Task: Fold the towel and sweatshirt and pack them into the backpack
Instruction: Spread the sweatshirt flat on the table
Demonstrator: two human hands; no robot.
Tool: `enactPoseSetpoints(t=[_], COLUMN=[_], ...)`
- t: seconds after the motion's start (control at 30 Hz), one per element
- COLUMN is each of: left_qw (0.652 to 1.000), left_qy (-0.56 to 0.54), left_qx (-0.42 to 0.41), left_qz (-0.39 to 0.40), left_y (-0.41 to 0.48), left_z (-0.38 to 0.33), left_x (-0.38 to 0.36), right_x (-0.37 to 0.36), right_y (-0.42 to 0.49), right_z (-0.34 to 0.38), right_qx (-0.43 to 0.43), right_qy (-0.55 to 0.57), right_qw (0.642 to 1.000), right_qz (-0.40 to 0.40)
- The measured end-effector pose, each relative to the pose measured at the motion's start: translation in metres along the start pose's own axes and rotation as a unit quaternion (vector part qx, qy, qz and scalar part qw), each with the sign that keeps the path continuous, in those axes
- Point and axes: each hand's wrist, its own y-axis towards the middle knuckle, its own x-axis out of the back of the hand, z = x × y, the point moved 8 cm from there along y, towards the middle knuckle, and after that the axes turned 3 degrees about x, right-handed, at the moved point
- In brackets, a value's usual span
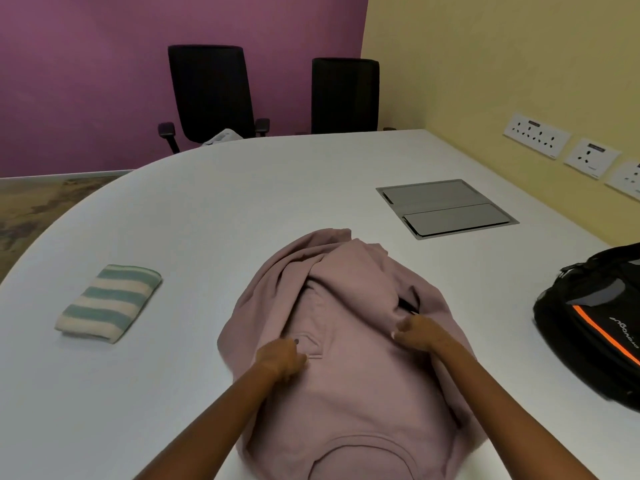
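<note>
So from the head cam, the sweatshirt (346,341) lies mid-table, long axis running straight away from the person, both hands on it, left hand (282,358) and right hand (415,332) each pinching fabric, towel (109,303) folded to its left, backpack (595,327) to its right, nearer the right hand.

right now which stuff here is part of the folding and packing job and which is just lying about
Part of the job:
- pink sweatshirt, both hands on it
- striped towel, already folded
- black backpack

Just there:
- two black office chairs
- table's flip-lid cable box
- wall sockets
- white cloth on a chair seat
</note>
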Motion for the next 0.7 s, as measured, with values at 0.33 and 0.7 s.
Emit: enactPoseSetpoints(t=[0.33, 0.7], left_qw=[0.996, 0.996], left_qy=[0.009, 0.021], left_qx=[-0.073, 0.081], left_qz=[-0.051, -0.016], left_y=[0.063, 0.105], left_z=[-0.044, 0.019], left_x=[0.025, 0.014], right_x=[-0.003, -0.006], right_y=[0.063, 0.126], right_z=[0.044, 0.008], right_qx=[0.020, 0.035], right_qy=[0.082, 0.019], right_qw=[0.992, 0.999], right_qz=[-0.092, -0.017])
